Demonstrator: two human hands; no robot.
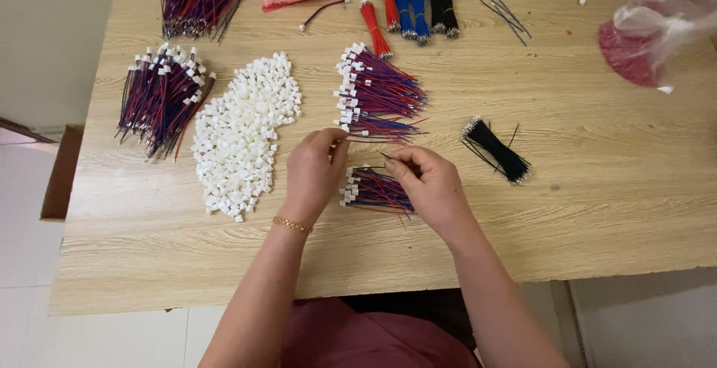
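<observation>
Pale wooden table point(523, 211) on white floor tiles, and we see a clear bag point(661, 21) holding something red. Our left hand point(314, 174) and right hand point(429, 181) pinch a thin wire point(373, 139) above a small wire bundle point(376, 189), beside the white connector pile point(243, 133).

Gold bracelet point(292, 225), perhaps maroon clothing point(358, 338)

soft even daylight, perhaps slight blur

Both hands, left point(314, 174) and right point(429, 185), pinch with fingers.
</observation>
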